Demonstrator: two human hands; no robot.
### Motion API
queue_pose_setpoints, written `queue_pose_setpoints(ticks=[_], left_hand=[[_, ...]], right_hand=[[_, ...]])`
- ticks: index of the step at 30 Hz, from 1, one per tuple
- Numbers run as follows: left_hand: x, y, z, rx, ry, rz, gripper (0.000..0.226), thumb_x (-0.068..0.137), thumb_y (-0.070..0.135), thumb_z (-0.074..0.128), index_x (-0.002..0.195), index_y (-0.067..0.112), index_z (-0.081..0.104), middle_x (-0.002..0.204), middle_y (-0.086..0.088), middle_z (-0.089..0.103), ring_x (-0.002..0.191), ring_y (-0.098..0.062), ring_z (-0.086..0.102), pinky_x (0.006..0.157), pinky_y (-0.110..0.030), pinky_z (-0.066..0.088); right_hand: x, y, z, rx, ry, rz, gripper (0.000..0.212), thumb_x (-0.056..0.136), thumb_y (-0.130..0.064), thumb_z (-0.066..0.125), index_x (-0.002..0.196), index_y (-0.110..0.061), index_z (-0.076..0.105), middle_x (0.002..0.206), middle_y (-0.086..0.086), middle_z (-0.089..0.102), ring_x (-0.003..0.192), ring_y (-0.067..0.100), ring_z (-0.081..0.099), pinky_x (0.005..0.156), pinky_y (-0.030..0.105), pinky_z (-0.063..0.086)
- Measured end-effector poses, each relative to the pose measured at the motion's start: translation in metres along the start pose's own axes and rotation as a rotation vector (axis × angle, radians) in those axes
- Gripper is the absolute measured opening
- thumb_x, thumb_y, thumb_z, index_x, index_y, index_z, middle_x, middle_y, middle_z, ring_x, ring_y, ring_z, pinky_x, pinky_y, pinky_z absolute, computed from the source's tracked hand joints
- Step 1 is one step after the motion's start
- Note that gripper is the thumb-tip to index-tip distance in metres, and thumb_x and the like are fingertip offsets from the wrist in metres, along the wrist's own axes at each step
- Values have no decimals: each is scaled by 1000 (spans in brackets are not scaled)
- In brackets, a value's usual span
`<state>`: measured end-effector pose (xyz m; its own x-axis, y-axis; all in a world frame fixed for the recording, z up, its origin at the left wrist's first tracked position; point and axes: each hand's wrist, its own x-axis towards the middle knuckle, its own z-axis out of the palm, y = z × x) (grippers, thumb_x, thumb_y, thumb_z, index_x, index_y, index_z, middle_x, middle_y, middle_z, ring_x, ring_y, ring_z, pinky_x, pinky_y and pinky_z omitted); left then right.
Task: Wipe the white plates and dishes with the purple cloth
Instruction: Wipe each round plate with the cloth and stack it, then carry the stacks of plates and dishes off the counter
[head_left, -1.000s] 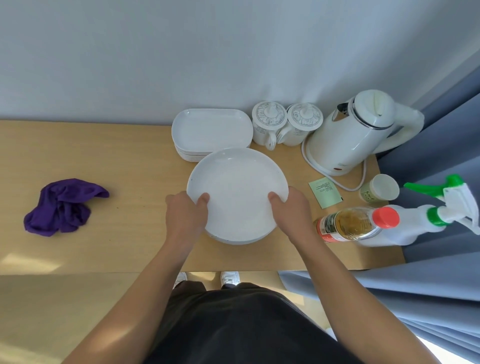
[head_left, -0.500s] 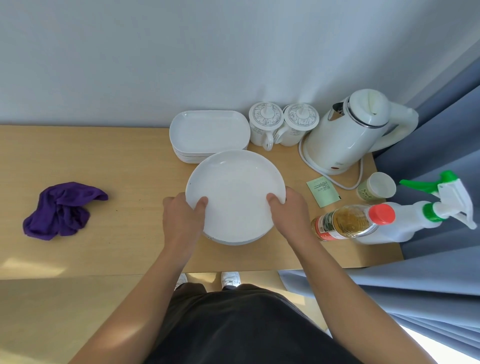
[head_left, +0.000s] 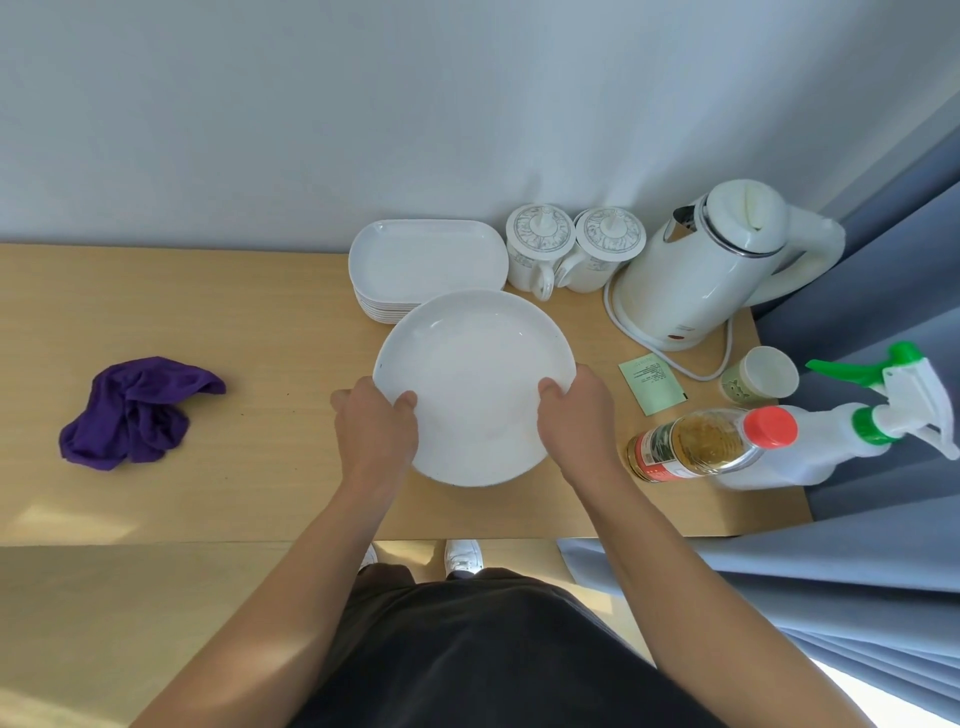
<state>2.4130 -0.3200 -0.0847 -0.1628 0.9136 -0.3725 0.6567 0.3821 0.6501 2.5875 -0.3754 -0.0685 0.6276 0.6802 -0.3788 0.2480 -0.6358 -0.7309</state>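
Two hands grasp the round plate (head_left: 475, 384) just in front of the stack of dishes (head_left: 426, 260): left hand (head_left: 376, 431) and right hand (head_left: 576, 415) on opposite rims, thumbs curled over. Purple cloth (head_left: 135, 410) lies well left of the stack, untouched. Risk: reaching for it leaves a one-handed rim grip; the plate may tilt, slip, or strike the stack.

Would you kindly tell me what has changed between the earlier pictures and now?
Nothing has visibly changed. The left hand and right hand grip the round white plate by its opposite edges as before, and the purple cloth lies untouched on the table.
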Motion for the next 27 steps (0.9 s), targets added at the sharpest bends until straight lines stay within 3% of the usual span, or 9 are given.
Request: queue_pose_setpoints(ticks=[2, 6, 9, 12, 17, 22, 27], left_hand=[[-2, -1, 0, 1, -3, 4, 33, 96, 25, 60, 119, 1, 55, 123, -14, 46, 88, -29, 53, 73, -38, 45], [-2, -2, -6, -67, -1, 15, 33, 92, 26, 65, 115, 3, 59, 117, -16, 58, 91, -33, 61, 78, -45, 55], [-4, 1, -13, -128, 2, 36, 31, 89, 28, 66, 113, 8, 62, 114, -13, 61, 92, -31, 62, 82, -49, 56], [-4, 5, -24, -212, 13, 76, 20, 91, 21, 66, 106, 7, 63, 103, -8, 66, 89, -27, 63, 77, -45, 57], [-8, 2, -43, -251, 37, 116, 14, 93, 20, 62, 103, 11, 62, 95, -1, 66, 88, -21, 63, 72, -40, 55], [-14, -29, -68, -303, 103, 49, 20, 93, 23, 60, 111, 14, 62, 101, 1, 67, 92, -20, 64, 74, -40, 55], [-23, -73, -118, -474, 255, -46, 12, 89, 15, 68, 101, 14, 65, 93, 5, 67, 86, -11, 64, 67, -29, 50]], right_hand=[[-2, -1, -2, -28, -6, -5, 30, 103, -16, 48, 127, 0, 54, 121, 14, 63, 109, 30, 60, 78, 32, 45], [-9, -4, -5, -57, -1, -46, 31, 104, -16, 47, 129, 2, 50, 123, 14, 61, 111, 29, 58, 77, 29, 41], [-11, -7, -9, -30, 9, -67, 32, 104, -17, 47, 131, 1, 48, 120, 11, 59, 100, 23, 55, 76, 28, 41], [-10, -9, -11, 31, -14, -70, 31, 104, -19, 48, 130, -2, 49, 110, 4, 57, 94, 19, 54, 64, 26, 43], [-14, -15, -3, 114, -52, -106, 28, 101, -21, 52, 125, -7, 53, 113, 4, 63, 92, 16, 58, 64, 25, 43], [-28, -40, 23, 215, -158, -185, 25, 99, -16, 52, 123, -23, 48, 99, -19, 56, 86, -3, 56, 64, 19, 42], [-52, -71, 73, 244, -320, -205, 24, 97, -15, 54, 119, -23, 51, 103, -15, 60, 92, 4, 59, 66, 22, 45]])
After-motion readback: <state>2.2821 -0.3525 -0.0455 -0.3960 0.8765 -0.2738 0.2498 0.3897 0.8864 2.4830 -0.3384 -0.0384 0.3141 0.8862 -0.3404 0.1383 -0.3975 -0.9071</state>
